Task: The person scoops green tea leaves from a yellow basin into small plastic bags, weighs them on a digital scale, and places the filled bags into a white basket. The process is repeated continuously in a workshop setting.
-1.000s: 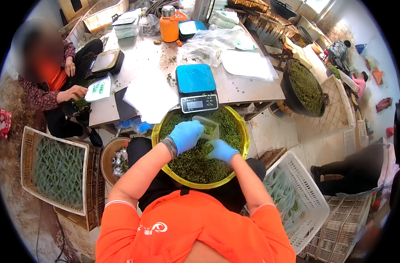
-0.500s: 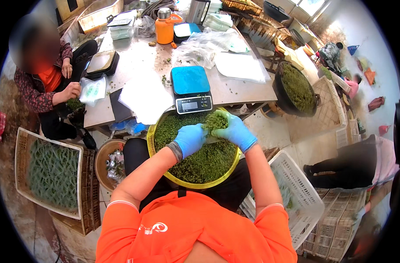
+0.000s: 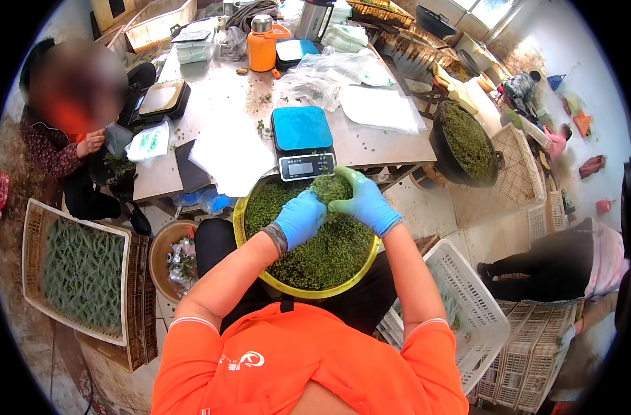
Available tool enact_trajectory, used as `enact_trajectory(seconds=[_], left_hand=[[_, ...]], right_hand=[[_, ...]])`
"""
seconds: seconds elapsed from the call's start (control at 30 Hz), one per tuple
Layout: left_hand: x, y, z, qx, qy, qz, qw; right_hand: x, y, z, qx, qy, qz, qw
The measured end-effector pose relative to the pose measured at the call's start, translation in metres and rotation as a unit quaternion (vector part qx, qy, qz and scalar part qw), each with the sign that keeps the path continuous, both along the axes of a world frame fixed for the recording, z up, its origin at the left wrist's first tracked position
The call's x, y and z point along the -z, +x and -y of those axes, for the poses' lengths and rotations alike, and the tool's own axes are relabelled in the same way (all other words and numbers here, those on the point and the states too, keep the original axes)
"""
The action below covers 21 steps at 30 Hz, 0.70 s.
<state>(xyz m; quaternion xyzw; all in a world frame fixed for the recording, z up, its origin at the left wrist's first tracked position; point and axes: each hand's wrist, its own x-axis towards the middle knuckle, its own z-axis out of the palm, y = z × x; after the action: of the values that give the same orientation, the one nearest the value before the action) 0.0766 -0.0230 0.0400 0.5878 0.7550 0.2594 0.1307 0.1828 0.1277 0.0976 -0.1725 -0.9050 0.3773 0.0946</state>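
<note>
My left hand [image 3: 301,220], in a blue glove, is closed over the yellow basin [image 3: 300,293]; what its curled fingers grip is hidden. My right hand [image 3: 368,205], gloved the same way, curves its fingers and thumb around a clump of green peppercorns [image 3: 332,188]. That clump sits between both hands, just in front of the scale. Loose green peppercorns [image 3: 308,259] fill the basin, which rests between my legs. The scale [image 3: 302,135], with a blue top and a small display, stands at the table's near edge.
White sheets [image 3: 231,153], clear plastic bags [image 3: 315,76] and an orange flask [image 3: 261,50] lie or stand on the table [image 3: 371,146]. Crates flank me, one with filled packets [image 3: 84,277]. A person [image 3: 53,149] sits at left; a dark pan [image 3: 467,142] stands right.
My right hand has shifted slightly left and its fingers have wrapped differently around the clump, which is a little lower. The seated person's hand has moved left, now beside a clear bag.
</note>
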Motion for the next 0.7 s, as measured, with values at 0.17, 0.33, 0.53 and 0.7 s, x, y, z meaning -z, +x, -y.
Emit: enact_trajectory(seconds=[0.17,0.33,0.53,0.7], left_hand=[[0.004,0.003,0.001,-0.021,0.064,-0.019,0.998],[0.01,0.012,0.001,-0.036,0.053,-0.024,0.998],[-0.001,0.019,0.002,-0.041,0.041,-0.049,0.997],[0.005,0.021,0.005,-0.014,0.116,-0.102,0.988]], right_hand=[[0.009,0.0,-0.006,0.025,-0.05,-0.035,0.998],[0.013,-0.007,0.006,0.034,-0.041,0.025,0.998],[-0.003,0.005,0.002,-0.062,0.014,0.004,0.998],[0.005,0.016,-0.001,-0.138,0.067,0.106,0.983]])
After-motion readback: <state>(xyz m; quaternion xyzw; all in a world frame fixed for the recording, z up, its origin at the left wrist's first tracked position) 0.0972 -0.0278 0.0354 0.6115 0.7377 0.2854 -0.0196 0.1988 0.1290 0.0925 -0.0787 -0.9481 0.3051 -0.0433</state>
